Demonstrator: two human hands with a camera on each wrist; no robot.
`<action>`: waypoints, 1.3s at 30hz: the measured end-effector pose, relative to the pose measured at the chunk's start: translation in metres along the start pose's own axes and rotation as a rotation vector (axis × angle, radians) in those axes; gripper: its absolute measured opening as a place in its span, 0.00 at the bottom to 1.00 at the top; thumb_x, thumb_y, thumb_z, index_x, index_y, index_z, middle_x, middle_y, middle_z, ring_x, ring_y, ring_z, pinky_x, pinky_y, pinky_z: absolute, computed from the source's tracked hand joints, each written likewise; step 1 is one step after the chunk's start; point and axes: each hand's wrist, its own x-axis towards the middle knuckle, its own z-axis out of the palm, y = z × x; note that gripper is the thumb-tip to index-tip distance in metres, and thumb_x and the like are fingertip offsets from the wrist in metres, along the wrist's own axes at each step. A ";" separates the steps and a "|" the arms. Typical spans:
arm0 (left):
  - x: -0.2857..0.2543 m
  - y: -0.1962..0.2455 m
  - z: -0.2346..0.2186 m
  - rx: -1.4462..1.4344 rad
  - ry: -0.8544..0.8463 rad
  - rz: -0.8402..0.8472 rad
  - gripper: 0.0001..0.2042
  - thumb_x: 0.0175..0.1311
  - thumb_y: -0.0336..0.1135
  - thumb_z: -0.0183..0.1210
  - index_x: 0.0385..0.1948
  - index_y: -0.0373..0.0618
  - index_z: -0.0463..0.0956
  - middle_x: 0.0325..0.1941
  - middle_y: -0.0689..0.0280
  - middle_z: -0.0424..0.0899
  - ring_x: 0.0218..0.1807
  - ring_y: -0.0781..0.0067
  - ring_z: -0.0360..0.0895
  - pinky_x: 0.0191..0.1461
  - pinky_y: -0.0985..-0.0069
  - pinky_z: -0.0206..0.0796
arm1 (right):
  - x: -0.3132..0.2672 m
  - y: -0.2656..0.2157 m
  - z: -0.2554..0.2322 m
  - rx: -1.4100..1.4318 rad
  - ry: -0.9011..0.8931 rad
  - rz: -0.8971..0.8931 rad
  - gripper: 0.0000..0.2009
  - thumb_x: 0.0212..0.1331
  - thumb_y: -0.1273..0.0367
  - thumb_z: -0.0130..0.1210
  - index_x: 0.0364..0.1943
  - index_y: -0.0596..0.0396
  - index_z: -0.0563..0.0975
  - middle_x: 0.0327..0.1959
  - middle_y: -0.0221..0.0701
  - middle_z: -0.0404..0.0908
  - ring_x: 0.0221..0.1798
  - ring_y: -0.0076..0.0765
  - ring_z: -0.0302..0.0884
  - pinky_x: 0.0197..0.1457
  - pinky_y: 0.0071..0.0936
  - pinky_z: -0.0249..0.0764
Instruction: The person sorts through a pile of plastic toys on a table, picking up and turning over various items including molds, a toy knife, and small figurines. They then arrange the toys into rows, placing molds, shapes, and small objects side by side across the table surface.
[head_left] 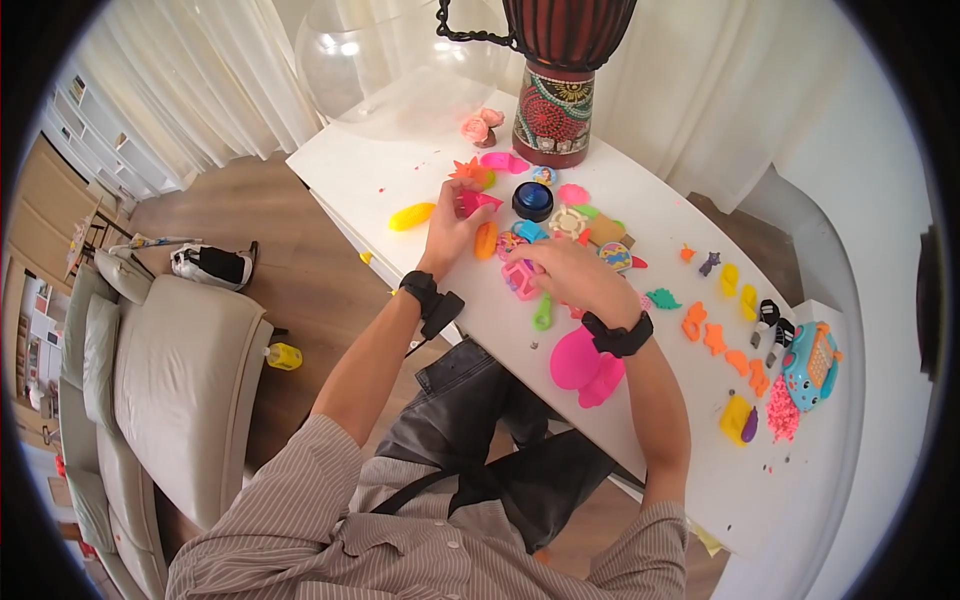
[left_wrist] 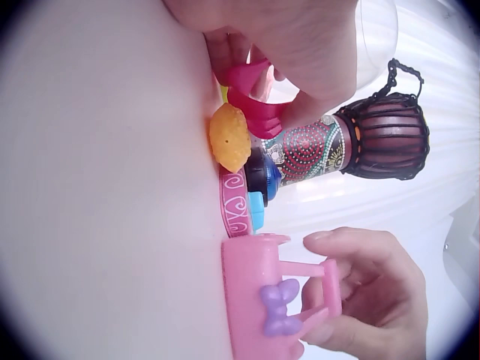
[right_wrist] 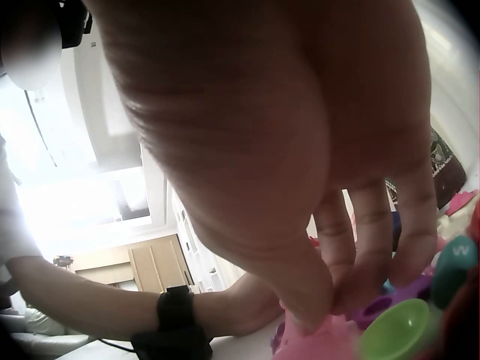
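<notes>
The left hand (head_left: 452, 232) grips a magenta toy piece (head_left: 480, 202) near the far-left part of the toys; in the left wrist view, fingers and thumb close round this magenta piece (left_wrist: 264, 114). Just beside it lies an orange-yellow toy (left_wrist: 230, 138). The right hand (head_left: 585, 275) is over a pink openwork toy (head_left: 520, 280). Seen from the left wrist, that pink toy (left_wrist: 251, 300) has a purple bow and a raised handle, with the right hand's (left_wrist: 375, 296) thumb and fingers curled round the handle. In the right wrist view, the thumb touches pink plastic (right_wrist: 319, 341).
A blue-black round object (head_left: 533, 201), a yellow corn-like toy (head_left: 411, 217) and a green spoon-like piece (head_left: 543, 311) lie nearby. Magenta pieces (head_left: 580, 362) rest at the near edge. A drum (head_left: 553, 115) stands behind; orange shapes (head_left: 714, 339) and a blue toy phone (head_left: 812, 367) are rightward.
</notes>
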 end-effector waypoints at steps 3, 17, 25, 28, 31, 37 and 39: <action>-0.001 0.001 0.001 0.033 0.018 0.001 0.24 0.66 0.30 0.68 0.58 0.38 0.68 0.55 0.56 0.82 0.52 0.67 0.83 0.57 0.69 0.77 | 0.003 0.012 0.011 -0.015 0.076 -0.165 0.16 0.59 0.75 0.61 0.53 0.51 0.83 0.32 0.37 0.80 0.38 0.47 0.80 0.48 0.42 0.77; 0.004 0.000 0.003 0.197 0.080 -0.055 0.23 0.67 0.41 0.70 0.55 0.38 0.73 0.44 0.55 0.88 0.45 0.64 0.87 0.50 0.68 0.79 | 0.005 -0.007 -0.005 -0.040 0.062 -0.044 0.12 0.57 0.69 0.68 0.43 0.53 0.79 0.36 0.33 0.80 0.45 0.44 0.81 0.48 0.40 0.77; 0.004 0.000 0.001 0.239 0.081 -0.029 0.23 0.66 0.42 0.70 0.55 0.38 0.73 0.43 0.55 0.88 0.45 0.64 0.87 0.50 0.67 0.79 | 0.007 -0.008 -0.005 -0.026 0.074 -0.050 0.10 0.57 0.71 0.63 0.43 0.54 0.79 0.41 0.35 0.82 0.45 0.49 0.83 0.49 0.45 0.78; 0.005 -0.004 0.000 0.230 0.077 -0.026 0.23 0.66 0.42 0.71 0.55 0.38 0.73 0.43 0.55 0.88 0.44 0.64 0.87 0.50 0.67 0.79 | 0.005 -0.010 -0.006 -0.037 0.100 -0.052 0.10 0.57 0.71 0.63 0.43 0.54 0.79 0.41 0.35 0.81 0.45 0.49 0.83 0.48 0.45 0.78; 0.004 -0.002 0.000 0.222 0.072 -0.029 0.23 0.66 0.42 0.71 0.55 0.38 0.73 0.44 0.55 0.88 0.44 0.64 0.86 0.50 0.67 0.79 | 0.005 -0.008 -0.004 -0.022 0.101 -0.058 0.11 0.57 0.72 0.62 0.43 0.54 0.79 0.41 0.35 0.80 0.45 0.50 0.83 0.48 0.45 0.78; 0.005 -0.006 -0.001 0.175 0.051 -0.041 0.22 0.66 0.40 0.70 0.55 0.39 0.73 0.47 0.54 0.88 0.46 0.65 0.86 0.51 0.68 0.79 | 0.008 -0.006 -0.001 -0.020 0.100 -0.069 0.09 0.57 0.70 0.63 0.41 0.56 0.79 0.40 0.36 0.81 0.44 0.49 0.83 0.47 0.45 0.78; 0.005 -0.008 -0.001 0.167 0.042 -0.041 0.22 0.66 0.39 0.70 0.55 0.39 0.73 0.48 0.55 0.88 0.47 0.65 0.86 0.52 0.68 0.79 | 0.008 -0.005 -0.001 -0.025 0.105 -0.069 0.08 0.57 0.70 0.63 0.39 0.56 0.80 0.40 0.36 0.81 0.44 0.49 0.83 0.47 0.45 0.78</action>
